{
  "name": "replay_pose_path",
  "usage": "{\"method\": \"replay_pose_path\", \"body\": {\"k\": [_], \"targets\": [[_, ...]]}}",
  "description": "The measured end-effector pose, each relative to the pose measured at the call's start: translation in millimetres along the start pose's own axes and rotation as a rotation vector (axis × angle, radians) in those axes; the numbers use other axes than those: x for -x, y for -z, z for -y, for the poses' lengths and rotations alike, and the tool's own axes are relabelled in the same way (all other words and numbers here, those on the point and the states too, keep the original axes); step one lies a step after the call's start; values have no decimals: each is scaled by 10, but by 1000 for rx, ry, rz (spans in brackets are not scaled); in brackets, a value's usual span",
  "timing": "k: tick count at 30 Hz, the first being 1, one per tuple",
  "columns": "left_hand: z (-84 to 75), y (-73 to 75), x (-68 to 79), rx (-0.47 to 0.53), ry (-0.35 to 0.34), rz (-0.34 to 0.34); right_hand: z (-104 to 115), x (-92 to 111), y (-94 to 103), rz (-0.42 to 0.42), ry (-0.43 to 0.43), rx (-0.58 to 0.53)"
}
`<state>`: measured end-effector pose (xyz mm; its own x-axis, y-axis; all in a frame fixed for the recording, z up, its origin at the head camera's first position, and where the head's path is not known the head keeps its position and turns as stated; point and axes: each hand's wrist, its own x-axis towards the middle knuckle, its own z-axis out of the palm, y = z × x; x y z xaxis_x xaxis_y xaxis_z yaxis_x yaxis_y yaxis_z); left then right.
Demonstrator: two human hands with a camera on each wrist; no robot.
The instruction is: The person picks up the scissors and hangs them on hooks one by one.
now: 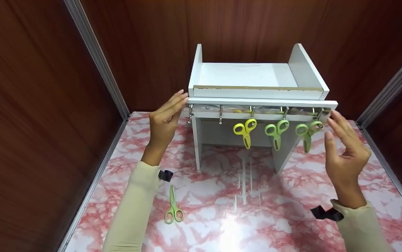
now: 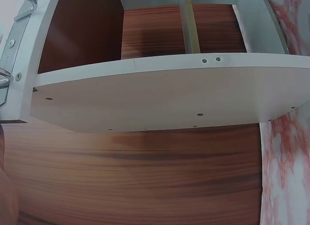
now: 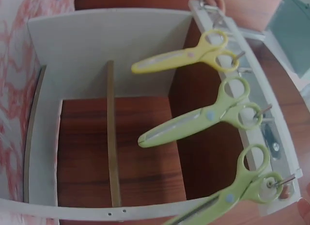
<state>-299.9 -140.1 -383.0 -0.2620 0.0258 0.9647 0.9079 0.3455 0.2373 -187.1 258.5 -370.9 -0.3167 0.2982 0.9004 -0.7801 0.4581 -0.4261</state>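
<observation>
My left hand [image 1: 166, 120] touches the left end of the hook rail [image 1: 257, 102] with straight fingers. At the rail's right end is my right hand [image 1: 348, 154], its fingers loosely bent and their tips close to the corner; actual contact is unclear. Yellow scissors [image 1: 245, 133] hang by a handle loop from a middle hook. Right of them, green scissors [image 1: 276, 135] and a second green pair [image 1: 306, 137] hang likewise. In the right wrist view all three hang blades down, including the yellow scissors [image 3: 186, 57]. Another green pair of scissors [image 1: 173, 207] lies on the table.
The rail fronts a white shelf unit [image 1: 246, 75] with raised sides and an open space below. Two left hooks [image 1: 220, 114] carry nothing. The table [image 1: 201, 231] has a red-and-white marbled top. Wood-patterned panels [image 1: 145, 42] enclose it at the back and sides.
</observation>
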Motion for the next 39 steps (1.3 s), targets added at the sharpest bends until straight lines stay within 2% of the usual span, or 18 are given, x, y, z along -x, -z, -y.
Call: {"method": "replay_pose_path", "body": {"k": [19, 31, 39], "targets": [[4, 13, -6, 6, -9, -1, -124, -238, -51, 41, 27, 52], [-11, 14, 0, 1, -5, -1, -204, -295, -80, 77, 44, 63], [-12, 3, -20, -21, -3, 2, -229, -317, -101, 62, 57, 57]]}}
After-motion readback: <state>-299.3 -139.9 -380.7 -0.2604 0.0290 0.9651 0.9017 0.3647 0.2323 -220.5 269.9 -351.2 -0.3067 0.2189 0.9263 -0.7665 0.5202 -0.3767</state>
